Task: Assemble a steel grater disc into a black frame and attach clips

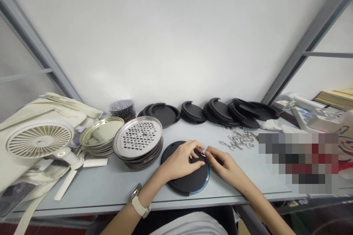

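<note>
The half-open left hand [179,159] best steadies the black disc [183,184]; the right hand [225,164] pinches a clip [203,153] near its edge.

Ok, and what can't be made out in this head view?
All in the head view:
- Exact shape of the small metal piece at the right hand: too small, partly behind fingers.
- Part of the black disc's top: under the left hand.
- Whatever lies behind the pixelated block.
- Rest of the printed item: cut off by the right edge.
</note>
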`<state>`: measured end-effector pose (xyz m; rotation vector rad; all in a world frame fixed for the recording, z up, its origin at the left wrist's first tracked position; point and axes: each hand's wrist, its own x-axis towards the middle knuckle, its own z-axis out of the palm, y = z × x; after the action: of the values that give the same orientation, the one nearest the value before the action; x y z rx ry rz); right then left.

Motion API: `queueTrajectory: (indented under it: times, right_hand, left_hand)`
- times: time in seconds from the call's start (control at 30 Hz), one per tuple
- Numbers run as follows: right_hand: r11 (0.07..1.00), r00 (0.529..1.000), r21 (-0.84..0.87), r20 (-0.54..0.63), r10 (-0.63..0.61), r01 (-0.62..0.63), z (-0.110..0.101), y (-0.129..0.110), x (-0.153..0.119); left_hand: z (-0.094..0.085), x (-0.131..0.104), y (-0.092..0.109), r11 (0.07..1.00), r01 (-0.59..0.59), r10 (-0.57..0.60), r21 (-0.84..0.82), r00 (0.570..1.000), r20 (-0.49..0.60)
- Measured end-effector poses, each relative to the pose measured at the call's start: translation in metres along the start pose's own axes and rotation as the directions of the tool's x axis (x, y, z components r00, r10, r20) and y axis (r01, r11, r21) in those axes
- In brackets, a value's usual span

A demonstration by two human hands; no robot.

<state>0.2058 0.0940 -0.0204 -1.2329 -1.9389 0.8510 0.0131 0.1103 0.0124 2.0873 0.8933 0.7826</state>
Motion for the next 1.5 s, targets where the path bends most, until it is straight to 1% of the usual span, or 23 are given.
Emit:
queueTrajectory:
  times: [0.07,0.13,0.37,0.5,0.67,0.77,0.93,1.13,1.4,1.5]
  right_hand:
    - [1.0,0.999,0.01,-0.04,0.002,-0.002,0.0,0.0,0.001]
    - [1.0,0.999,0.002,-0.049,0.004,-0.004,0.0,0.0,0.001]
    - [0.999,0.998,-0.029,0.038,-0.041,0.042,0.001,-0.01,0.001]
    - [0.997,0.998,-0.061,0.049,-0.041,0.044,0.001,-0.014,0.001]
    - [0.992,0.999,-0.123,0.032,-0.021,0.025,0.0,-0.011,0.0]
    - [0.991,1.0,-0.13,0.027,-0.016,0.019,0.001,-0.01,0.001]
    - [0.989,1.0,-0.146,0.008,-0.002,0.003,0.003,-0.012,0.002]
    - [0.994,0.998,-0.111,0.055,0.005,0.001,0.0,-0.01,0.002]
    - [0.993,0.997,-0.115,0.081,0.007,0.002,-0.001,-0.006,0.0]
    - [0.993,0.998,-0.116,0.067,0.007,0.001,0.0,-0.004,0.0]
  left_hand:
    - [0.0,0.0,0.0,1.0,-0.007,0.007,0.008,1.0,-0.006]
    - [0.0,-0.001,0.0,1.0,-0.006,0.006,0.01,1.0,-0.006]
    - [0.0,0.001,-0.002,1.0,-0.003,0.003,-0.015,1.0,0.006]
    - [0.0,0.001,-0.002,1.0,-0.01,0.01,-0.023,1.0,0.008]
    - [0.0,0.001,-0.001,1.0,0.005,-0.005,-0.03,1.0,0.024]
    - [0.0,0.0,-0.001,1.0,0.006,-0.005,-0.028,0.999,0.038]
    - [0.0,0.001,-0.001,1.0,0.001,-0.001,-0.004,1.0,0.031]
    - [0.001,0.002,-0.001,1.0,-0.008,0.009,-0.009,1.0,0.028]
    - [0.0,0.001,0.0,1.0,0.006,-0.006,-0.015,1.0,0.03]
    - [0.0,0.001,-0.001,0.999,0.004,-0.003,-0.032,0.999,0.033]
